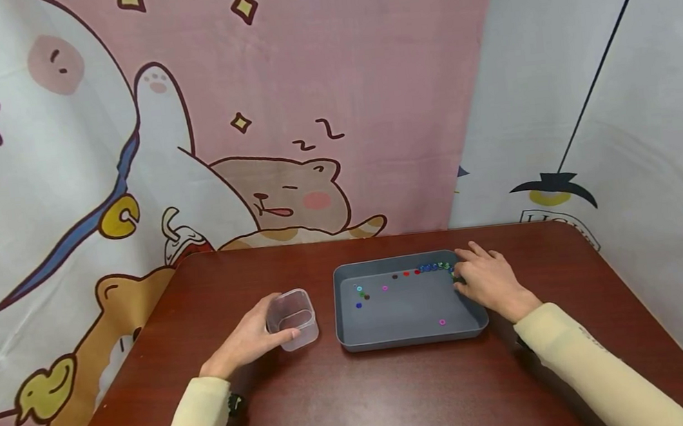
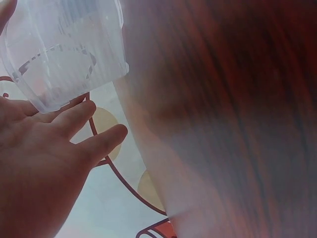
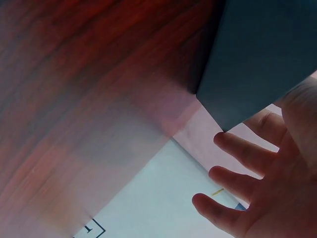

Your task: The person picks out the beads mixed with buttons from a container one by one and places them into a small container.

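My left hand holds a clear plastic container, its thumb along the near side and fingers around the far side. Seen from the left wrist, the container tilts above the hand, with two fingers stretched out below it. My right hand reaches over the right wall of a grey tray. Its thumb and index finger stand apart near a row of small blue and green beads. In the right wrist view, the tray wall hides those fingertips, while the other fingers extend outside.
Scattered over the tray floor are several loose beads, including a pink one, a blue one and a red one. The brown wooden table ends at a cartoon-printed cloth behind it.
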`<state>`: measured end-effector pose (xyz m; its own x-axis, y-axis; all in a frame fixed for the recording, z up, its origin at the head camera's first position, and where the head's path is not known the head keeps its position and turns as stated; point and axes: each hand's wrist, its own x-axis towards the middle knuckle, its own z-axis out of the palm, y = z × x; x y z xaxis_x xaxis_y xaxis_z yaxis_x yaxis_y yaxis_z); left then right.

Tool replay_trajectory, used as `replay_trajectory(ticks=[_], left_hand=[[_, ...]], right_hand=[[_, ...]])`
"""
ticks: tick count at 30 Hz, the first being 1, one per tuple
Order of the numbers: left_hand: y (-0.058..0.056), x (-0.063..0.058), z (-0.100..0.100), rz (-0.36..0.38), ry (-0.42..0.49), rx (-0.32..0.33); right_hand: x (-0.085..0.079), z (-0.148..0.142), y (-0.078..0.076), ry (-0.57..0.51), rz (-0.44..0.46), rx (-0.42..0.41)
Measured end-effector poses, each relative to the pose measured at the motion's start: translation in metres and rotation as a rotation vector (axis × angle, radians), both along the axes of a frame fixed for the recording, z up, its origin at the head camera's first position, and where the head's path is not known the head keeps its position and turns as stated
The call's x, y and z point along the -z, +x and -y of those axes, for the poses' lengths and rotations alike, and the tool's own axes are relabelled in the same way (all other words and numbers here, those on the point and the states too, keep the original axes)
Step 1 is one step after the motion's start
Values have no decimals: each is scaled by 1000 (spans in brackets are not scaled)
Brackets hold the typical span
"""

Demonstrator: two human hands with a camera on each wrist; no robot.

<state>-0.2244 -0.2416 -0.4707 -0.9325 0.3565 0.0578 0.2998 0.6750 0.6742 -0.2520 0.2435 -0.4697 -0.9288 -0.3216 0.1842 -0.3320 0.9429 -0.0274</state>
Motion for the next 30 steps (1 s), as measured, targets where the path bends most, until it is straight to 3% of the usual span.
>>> replay_trajectory(ticks=[25, 30], left_hand=[[1, 1, 0, 23, 22, -9], [0, 2, 0, 27, 29, -7]], right_hand=[[2, -1, -3, -51, -12, 17], [-5, 1, -2, -130, -86, 7]])
